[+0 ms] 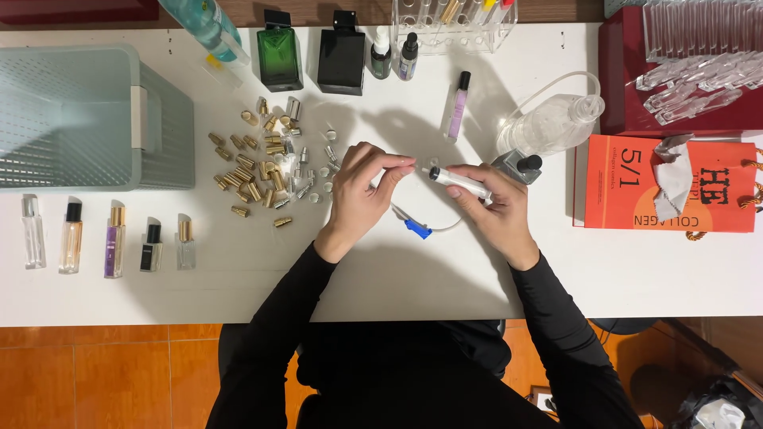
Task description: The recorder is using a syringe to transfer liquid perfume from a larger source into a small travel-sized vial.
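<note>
Right hand: now I see my right hand [494,208] closed around a slim clear vial [461,183] with a dark tip, held near level above the white table [238,270]; fingers wrapped tight along its body
Left hand: my left hand [362,195] sits just beside the vial's tip; thumb and forefinger pinched together on something too small for me to make out; the other fingers curl loosely
Tube: a thin clear tube with a blue fitting [418,229] loops on the table between and under both hands
Caps: a scatter of gold and silver caps [266,171] lies just left of my left hand
Row of bottles: five small bottles [111,238] stand in a line at the left, near the table's front edge
Basket: a pale green basket [87,119] behind that row
Back edge: a green square bottle [279,52] and a black square bottle [342,54] side by side; a clear rack [453,28] of tubes to their right
Right side: a clear plastic bottle [552,123] on its side, near my right hand; an orange paper bag [668,187] flat beyond it
</note>
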